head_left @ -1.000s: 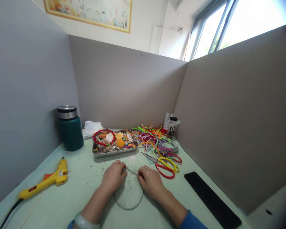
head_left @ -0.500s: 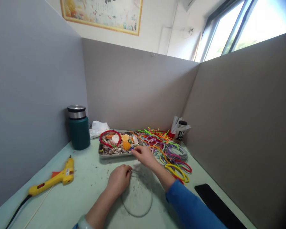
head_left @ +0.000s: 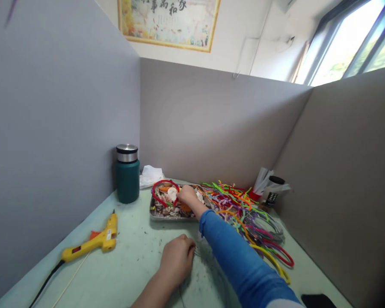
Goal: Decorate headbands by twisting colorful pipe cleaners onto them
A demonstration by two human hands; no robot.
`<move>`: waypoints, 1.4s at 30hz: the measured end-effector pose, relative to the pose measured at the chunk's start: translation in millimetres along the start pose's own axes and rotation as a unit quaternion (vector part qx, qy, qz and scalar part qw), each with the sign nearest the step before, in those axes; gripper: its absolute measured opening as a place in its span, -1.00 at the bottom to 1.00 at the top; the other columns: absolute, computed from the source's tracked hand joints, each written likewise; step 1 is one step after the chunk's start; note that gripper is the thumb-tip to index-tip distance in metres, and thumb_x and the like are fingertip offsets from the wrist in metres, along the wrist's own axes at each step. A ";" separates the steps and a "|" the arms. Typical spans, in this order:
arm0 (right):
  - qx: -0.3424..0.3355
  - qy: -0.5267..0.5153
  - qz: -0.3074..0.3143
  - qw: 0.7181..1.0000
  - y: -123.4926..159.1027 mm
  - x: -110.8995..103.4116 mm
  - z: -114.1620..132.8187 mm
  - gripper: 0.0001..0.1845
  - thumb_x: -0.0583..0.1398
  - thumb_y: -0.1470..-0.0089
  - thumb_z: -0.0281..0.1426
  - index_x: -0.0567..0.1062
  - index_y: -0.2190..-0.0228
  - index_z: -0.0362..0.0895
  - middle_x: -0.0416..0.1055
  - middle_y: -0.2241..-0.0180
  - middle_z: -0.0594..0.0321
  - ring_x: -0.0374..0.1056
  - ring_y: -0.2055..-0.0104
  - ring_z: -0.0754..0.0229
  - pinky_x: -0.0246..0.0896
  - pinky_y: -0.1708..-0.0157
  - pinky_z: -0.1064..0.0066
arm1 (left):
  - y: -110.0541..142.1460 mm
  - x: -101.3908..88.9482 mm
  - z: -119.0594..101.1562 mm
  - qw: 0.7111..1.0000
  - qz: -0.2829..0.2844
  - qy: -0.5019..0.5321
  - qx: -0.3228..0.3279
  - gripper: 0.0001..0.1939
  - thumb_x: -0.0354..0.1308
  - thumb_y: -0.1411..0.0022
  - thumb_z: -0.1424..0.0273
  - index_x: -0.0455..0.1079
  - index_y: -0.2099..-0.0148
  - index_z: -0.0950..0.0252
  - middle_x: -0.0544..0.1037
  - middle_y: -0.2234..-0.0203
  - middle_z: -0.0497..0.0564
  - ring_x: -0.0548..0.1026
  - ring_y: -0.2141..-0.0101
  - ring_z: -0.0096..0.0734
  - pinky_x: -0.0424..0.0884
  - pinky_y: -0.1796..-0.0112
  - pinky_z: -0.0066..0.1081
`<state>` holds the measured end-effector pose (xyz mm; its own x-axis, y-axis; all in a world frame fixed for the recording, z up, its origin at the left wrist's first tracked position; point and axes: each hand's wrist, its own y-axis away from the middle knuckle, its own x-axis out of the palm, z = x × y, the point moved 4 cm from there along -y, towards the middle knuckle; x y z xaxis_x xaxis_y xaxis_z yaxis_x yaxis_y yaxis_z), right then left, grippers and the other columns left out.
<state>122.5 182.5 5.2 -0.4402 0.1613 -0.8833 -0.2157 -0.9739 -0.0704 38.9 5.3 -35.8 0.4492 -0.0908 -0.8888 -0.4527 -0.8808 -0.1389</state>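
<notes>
My left hand (head_left: 178, 259) is low over the table, thumb and fingers pinched on a thin grey wire loop (head_left: 197, 252); most of the loop lies behind the hand and under my right forearm. Reaching over the metal tray (head_left: 170, 219), my right hand (head_left: 188, 195) has its fingers bunched at the right side of a red pipe-cleaner ring (head_left: 157, 200). Its fingertips are beside a white shell (head_left: 172, 193); whether they grip anything is hidden. An orange shell (head_left: 185, 207) shows partly below the right hand, among many small shells.
Coloured pipe cleaners (head_left: 231, 201) are heaped right of the tray, with a coil of grey wire (head_left: 269, 224). A yellow glue gun (head_left: 96, 241) and a green flask (head_left: 127, 179) stand left. A black-lidded jar (head_left: 274, 192) is at the back right. Grey partitions (head_left: 211, 119) surround the table.
My right hand has moved from the tray's front edge further in and leftward, to the red ring. My left hand still pinches the wire loop. The whole view has shifted to the left.
</notes>
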 end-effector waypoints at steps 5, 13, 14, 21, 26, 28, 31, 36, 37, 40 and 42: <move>-0.077 -0.054 -0.048 0.994 -0.1 -15.4 -0.2 -0.74 0.14 0.06 -0.26 0.52 0.54 -0.19 0.48 0.57 0.13 0.39 0.52 0.19 0.11 0.56 0.50 | -0.7 0.2 -0.4 1.000 -0.006 0.001 0.006 -0.73 -0.08 -0.19 0.40 0.47 0.30 0.18 0.52 0.37 -0.01 0.47 0.32 -0.33 0.24 0.36 -0.43; -0.191 -0.098 -0.173 0.961 -24.3 -44.9 5.8 -0.70 -0.03 -0.06 -0.31 0.42 0.28 -0.14 0.49 0.39 0.24 0.36 0.41 0.26 0.12 0.42 0.52 | -4.0 3.1 1.4 1.000 -0.002 0.008 -0.010 -0.73 -0.07 -0.18 0.39 0.48 0.31 0.19 0.52 0.36 -0.01 0.47 0.32 -0.32 0.26 0.36 -0.42; -0.195 -0.095 -0.177 0.960 -30.1 -43.6 7.3 -0.71 -0.04 -0.07 -0.31 0.41 0.26 -0.13 0.49 0.38 0.25 0.36 0.41 0.26 0.12 0.42 0.52 | -4.1 3.6 1.6 1.000 -0.002 0.010 -0.011 -0.73 -0.07 -0.18 0.39 0.48 0.31 0.19 0.52 0.36 -0.01 0.47 0.32 -0.32 0.26 0.35 -0.42; -0.210 -0.030 -0.151 0.966 -57.3 -9.7 14.8 -0.78 0.05 -0.05 -0.31 0.44 0.29 -0.04 0.49 0.37 0.28 0.35 0.35 0.22 0.07 0.41 0.49 | -4.5 4.9 0.6 0.999 0.025 0.028 -0.032 -0.72 -0.08 -0.19 0.41 0.48 0.26 0.19 0.51 0.32 0.02 0.46 0.27 -0.34 0.27 0.27 -0.44; -0.210 0.022 -0.104 0.972 -62.7 12.4 7.6 -0.80 0.09 -0.02 -0.30 0.49 0.38 -0.06 0.49 0.30 0.20 0.35 0.26 0.18 0.08 0.36 0.47 | -4.5 5.2 0.1 0.998 0.031 0.030 -0.036 -0.72 -0.08 -0.18 0.42 0.48 0.24 0.18 0.50 0.30 0.03 0.45 0.25 -0.32 0.29 0.26 -0.43; -0.207 0.039 -0.093 0.973 -65.1 13.6 4.6 -0.79 0.09 -0.04 -0.32 0.50 0.35 -0.08 0.47 0.28 0.17 0.34 0.23 0.16 0.09 0.34 0.46 | -4.0 5.2 -0.2 0.999 0.026 0.026 -0.032 -0.72 -0.08 -0.18 0.41 0.48 0.26 0.18 0.51 0.32 0.03 0.46 0.27 -0.31 0.30 0.28 -0.41; -0.206 0.059 -0.077 0.974 -68.2 8.3 2.7 -0.78 0.12 -0.01 -0.39 0.48 0.26 -0.10 0.45 0.22 0.13 0.34 0.20 0.16 0.11 0.30 0.46 | -3.8 4.5 -1.0 0.999 0.022 0.021 -0.025 -0.72 -0.08 -0.18 0.41 0.48 0.27 0.19 0.51 0.33 0.03 0.46 0.29 -0.30 0.31 0.30 -0.40; -0.249 0.076 -0.069 0.963 -56.9 -11.6 14.0 -0.57 0.15 0.05 -0.50 0.37 0.06 -0.16 0.34 0.08 0.06 0.30 0.10 0.16 0.13 0.20 0.45 | -4.1 2.5 -1.1 0.999 0.022 0.018 -0.023 -0.72 -0.07 -0.17 0.41 0.48 0.27 0.19 0.51 0.34 0.04 0.47 0.29 -0.29 0.31 0.31 -0.39; -0.268 0.077 -0.068 0.958 -50.9 -15.5 19.6 -0.56 0.13 0.04 -0.51 0.35 0.05 -0.15 0.31 0.06 0.07 0.28 0.08 0.17 0.12 0.18 0.45 | -3.8 2.5 -1.0 0.999 0.022 0.017 -0.022 -0.72 -0.07 -0.17 0.41 0.48 0.27 0.19 0.51 0.34 0.04 0.47 0.29 -0.28 0.31 0.31 -0.39; -0.341 0.080 -0.053 0.935 -27.0 -21.8 42.0 -0.59 0.08 -0.02 -0.51 0.35 0.04 -0.09 0.29 0.04 0.15 0.25 0.06 0.21 0.10 0.14 0.47 | -2.3 2.9 -1.0 0.999 0.022 0.017 -0.018 -0.72 -0.08 -0.18 0.40 0.48 0.26 0.19 0.51 0.33 0.05 0.47 0.29 -0.27 0.32 0.30 -0.38; -0.391 0.089 -0.029 0.916 -9.7 -19.7 57.9 -0.65 0.09 -0.05 -0.42 0.39 0.07 -0.04 0.32 0.08 0.21 0.26 0.08 0.23 0.10 0.15 0.49 | -1.4 3.1 -1.1 0.999 0.023 0.020 -0.016 -0.72 -0.08 -0.18 0.40 0.48 0.26 0.20 0.51 0.33 0.05 0.46 0.29 -0.28 0.32 0.30 -0.38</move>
<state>82.7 198.1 50.1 -0.2840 0.2558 -0.9241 0.4863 -0.7922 -0.3687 41.7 5.7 -37.9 0.4594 -0.1495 -0.8756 -0.4490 -0.8896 -0.0837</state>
